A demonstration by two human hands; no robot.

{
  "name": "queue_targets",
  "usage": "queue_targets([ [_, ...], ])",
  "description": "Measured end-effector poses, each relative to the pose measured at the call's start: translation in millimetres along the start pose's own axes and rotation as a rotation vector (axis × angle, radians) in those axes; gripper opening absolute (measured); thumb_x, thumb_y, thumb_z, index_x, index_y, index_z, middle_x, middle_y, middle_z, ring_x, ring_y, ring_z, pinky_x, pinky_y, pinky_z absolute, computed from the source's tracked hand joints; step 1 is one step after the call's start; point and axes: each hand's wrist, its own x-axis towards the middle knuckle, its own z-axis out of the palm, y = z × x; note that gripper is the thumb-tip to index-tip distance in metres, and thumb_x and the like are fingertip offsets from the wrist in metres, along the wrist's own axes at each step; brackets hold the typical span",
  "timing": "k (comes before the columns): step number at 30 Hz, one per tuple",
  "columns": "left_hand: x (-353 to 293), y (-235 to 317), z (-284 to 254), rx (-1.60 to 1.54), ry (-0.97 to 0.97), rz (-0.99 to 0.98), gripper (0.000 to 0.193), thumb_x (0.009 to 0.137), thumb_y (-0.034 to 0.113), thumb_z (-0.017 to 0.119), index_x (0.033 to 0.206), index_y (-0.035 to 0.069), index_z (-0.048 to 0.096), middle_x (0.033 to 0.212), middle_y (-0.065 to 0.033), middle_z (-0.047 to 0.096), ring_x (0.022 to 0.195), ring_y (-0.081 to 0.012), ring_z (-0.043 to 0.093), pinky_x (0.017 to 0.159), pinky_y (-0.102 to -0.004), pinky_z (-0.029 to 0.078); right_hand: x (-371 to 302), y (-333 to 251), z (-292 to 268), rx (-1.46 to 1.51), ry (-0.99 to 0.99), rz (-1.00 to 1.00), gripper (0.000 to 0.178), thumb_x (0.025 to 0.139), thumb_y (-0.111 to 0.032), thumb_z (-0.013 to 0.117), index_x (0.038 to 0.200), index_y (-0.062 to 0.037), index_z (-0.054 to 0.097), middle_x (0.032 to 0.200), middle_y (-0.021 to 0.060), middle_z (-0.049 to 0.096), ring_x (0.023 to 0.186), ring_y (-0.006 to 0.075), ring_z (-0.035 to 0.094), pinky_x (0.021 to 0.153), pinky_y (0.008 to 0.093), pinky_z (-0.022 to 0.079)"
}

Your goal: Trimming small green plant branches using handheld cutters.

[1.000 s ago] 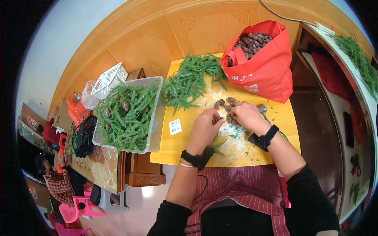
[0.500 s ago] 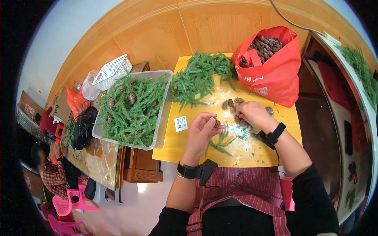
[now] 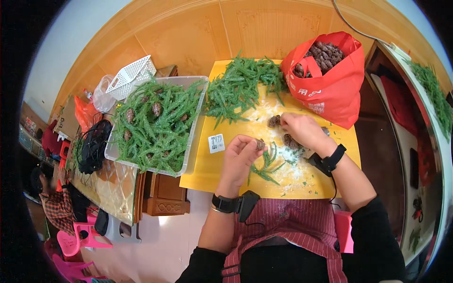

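In my left hand point(image 3: 238, 158) a brown pine cone point(image 3: 260, 144) is pinched between thumb and fingers. My right hand point(image 3: 306, 133) reaches over the yellow board point(image 3: 325, 181), its fingers closed at a small group of pine cones point(image 3: 273, 121); its fingertips partly hide what they grip. Another pine cone point(image 3: 289, 140) lies under the right palm. Between my hands and my apron rests a green fir sprig point(image 3: 265, 172). White powder point(image 3: 296, 155) and green bits are scattered around it.
Left stands a clear plastic bin point(image 3: 194, 127) of green sprigs and pine cones. More sprigs point(image 3: 240, 82) lie at the back. A red bag point(image 3: 325, 92) of pine cones stands back right. A white label card point(image 3: 216, 143) lies left. A person point(image 3: 57, 207) sits far left.
My right hand has moved up and slightly left, from the lower cones to the upper group. My left hand still holds its pine cone, now turned more into view.
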Motion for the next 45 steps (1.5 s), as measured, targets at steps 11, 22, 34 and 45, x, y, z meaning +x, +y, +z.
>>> queue_targets([
  [11, -13, 16, 60, -0.121, -0.199, -0.043, 0.029, 0.082, -0.003, 0.054, 0.109, 0.0, 0.046, 0.108, -0.0106, 0.053, 0.102, -0.0246, 0.055, 0.086, -0.0306, 0.049, -60, -82, -85, 1.16, 0.655, -0.011, 0.014, 0.082, 0.01, 0.044, 0.084, -0.0035, 0.04, 0.086, 0.0114, 0.055, 0.074, 0.0158, 0.054, 0.067, 0.0265, 0.045],
  [22, -23, -2, 81, -0.132, -0.259, 0.07, 0.036, 0.077, -0.004, 0.06, 0.109, 0.006, 0.046, 0.109, -0.0079, 0.052, 0.099, -0.0206, 0.055, 0.086, -0.0332, 0.048, -82, -82, -55, 1.252, 0.555, -0.058, 0.016, 0.08, 0.012, 0.046, 0.083, -0.0022, 0.04, 0.089, 0.0154, 0.055, 0.085, 0.0242, 0.06, 0.077, 0.0353, 0.049],
  [34, -35, -1, 82, 0.034, -0.271, 0.234, 0.044, 0.068, -0.014, 0.065, 0.102, 0.004, 0.044, 0.108, -0.0085, 0.046, 0.097, -0.0162, 0.053, 0.074, -0.0252, 0.052, -87, -79, -44, 1.088, 0.588, -0.161, 0.017, 0.078, 0.01, 0.053, 0.081, -0.0035, 0.043, 0.088, 0.0152, 0.059, 0.086, 0.027, 0.06, 0.077, 0.0388, 0.049],
  [45, -41, -1, 82, -0.016, -0.281, 0.263, 0.045, 0.066, -0.015, 0.065, 0.1, 0.005, 0.043, 0.108, -0.0088, 0.045, 0.094, -0.0148, 0.052, 0.068, -0.025, 0.054, -88, -87, -39, 0.949, 0.705, -0.256, 0.021, 0.072, 0.011, 0.063, 0.08, -0.0029, 0.048, 0.085, 0.0156, 0.063, 0.082, 0.0287, 0.064, 0.071, 0.0358, 0.052],
])
